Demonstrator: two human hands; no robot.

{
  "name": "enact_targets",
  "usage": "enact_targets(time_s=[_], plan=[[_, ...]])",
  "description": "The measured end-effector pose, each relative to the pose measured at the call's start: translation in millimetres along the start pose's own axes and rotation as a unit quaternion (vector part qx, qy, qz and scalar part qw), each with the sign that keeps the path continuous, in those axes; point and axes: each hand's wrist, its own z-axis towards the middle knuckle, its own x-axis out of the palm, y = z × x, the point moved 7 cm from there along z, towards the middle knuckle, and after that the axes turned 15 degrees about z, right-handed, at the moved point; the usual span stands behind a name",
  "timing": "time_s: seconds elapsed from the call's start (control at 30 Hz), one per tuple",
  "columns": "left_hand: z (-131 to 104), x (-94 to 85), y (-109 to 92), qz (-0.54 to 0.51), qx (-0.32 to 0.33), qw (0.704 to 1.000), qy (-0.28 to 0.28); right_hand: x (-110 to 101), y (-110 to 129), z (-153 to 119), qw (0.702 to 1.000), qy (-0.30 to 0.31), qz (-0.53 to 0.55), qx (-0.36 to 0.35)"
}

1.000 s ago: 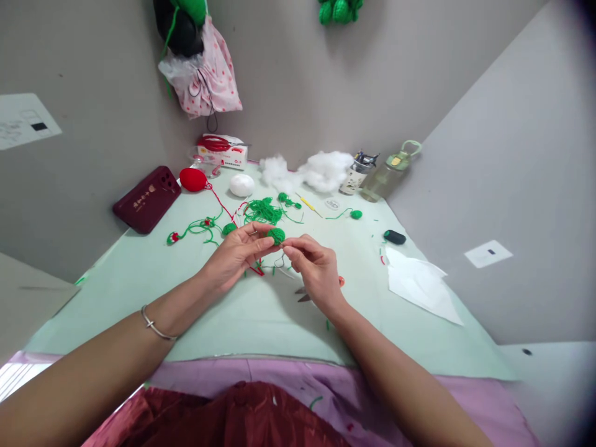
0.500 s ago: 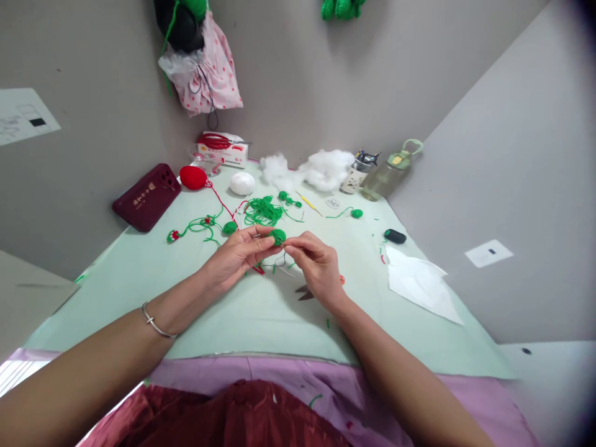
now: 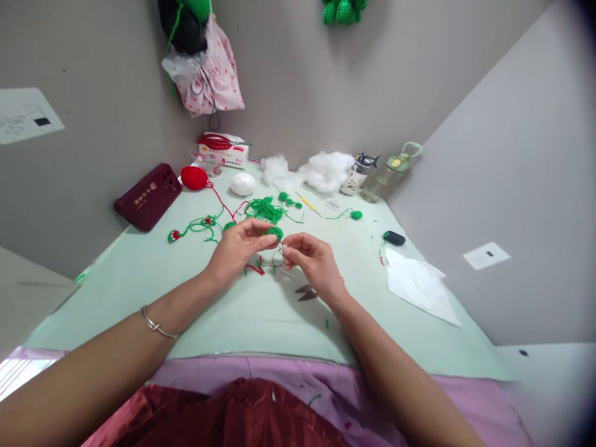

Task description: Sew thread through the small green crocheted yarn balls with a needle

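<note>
My left hand (image 3: 242,245) is closed around a small green crocheted ball (image 3: 275,233), its thumb and fingertips pressed on the sides. Right beside the ball, my right hand (image 3: 313,257) is pinched, thumb against forefinger; what sits between those fingertips is too small to name. A thin dark thread (image 3: 277,256) loops under the ball near the right fingertips. Partly under my right hand lies a pair of scissors (image 3: 306,293), blades showing and handles mostly covered. Red and green yarn scraps (image 3: 257,268) are scattered below the ball.
Beyond my hands lie a tangle of green yarn (image 3: 264,210), a yellow-handled crochet hook (image 3: 308,203) and white stuffing (image 3: 328,171). A red yarn ball (image 3: 194,178) and a maroon phone (image 3: 148,197) are at left. A water bottle (image 3: 388,177) and white sheets (image 3: 419,285) are at right.
The green ball has tilted and sunk slightly behind my left thumb. My right hand has shifted a little left and down, and more of the dark thread loop shows.
</note>
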Motion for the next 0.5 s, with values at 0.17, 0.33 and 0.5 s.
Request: enact_targets(time_s=[0.17, 0.33, 0.5], plan=[[4, 3.1, 10, 0.049, 0.004, 0.998, 0.026, 3, 0, 0, 0.999, 0.005, 0.041, 0.016], [1, 5.7, 9, 0.09, 0.015, 0.996, 0.024, -5, 15, 0, 0.996, -0.019, -0.058, -0.058], [-4, 14.9, -1, 0.122, 0.032, 0.99, 0.062, -1, 32, -4, 0.976, -0.002, -0.164, -0.141]])
